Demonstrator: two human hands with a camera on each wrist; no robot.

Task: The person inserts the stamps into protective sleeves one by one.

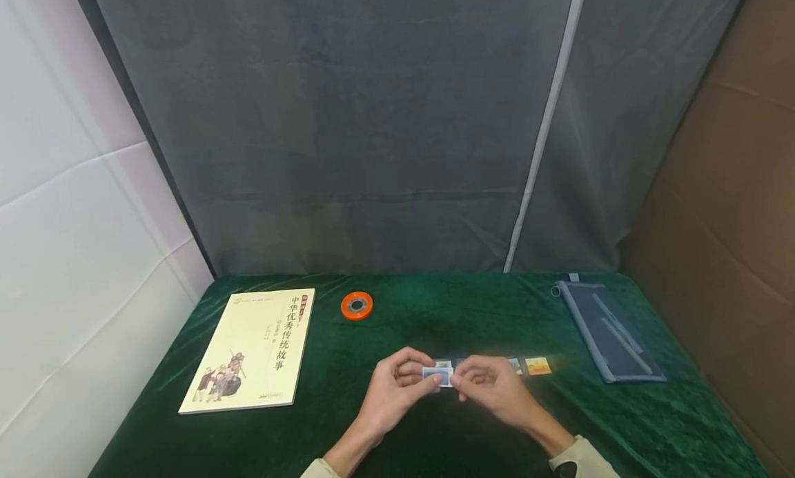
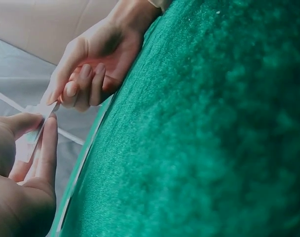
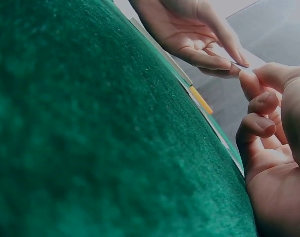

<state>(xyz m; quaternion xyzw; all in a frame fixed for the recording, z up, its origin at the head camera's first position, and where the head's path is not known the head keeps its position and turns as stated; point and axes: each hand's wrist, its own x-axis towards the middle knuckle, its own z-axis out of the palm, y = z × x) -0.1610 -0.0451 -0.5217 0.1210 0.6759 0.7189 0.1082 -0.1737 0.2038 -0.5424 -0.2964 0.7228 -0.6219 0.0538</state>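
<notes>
Between my two hands, just above the cloth, is a small blue stamp with a white border (image 1: 437, 376). My left hand (image 1: 393, 390) pinches its left side between thumb and fingers. At the opposite edge, the thumb and forefinger of my right hand (image 1: 497, 392) pinch a corner, the other fingers curled in. In the left wrist view the stamp (image 2: 35, 132) appears nearly edge-on, pale and partly see-through. Behind the hands lies a row of small stamps, with an orange-yellow stamp (image 1: 537, 366) at its right end; my right hand hides part of the row.
A cream book with Chinese lettering (image 1: 248, 354) lies at the left on the green velvet cloth (image 1: 348, 354). An orange ring-shaped roll (image 1: 357, 305) is at the back. On the right lies a blue mesh pouch (image 1: 611, 333) with pens inside. Grey cloth (image 1: 373, 133) hangs behind.
</notes>
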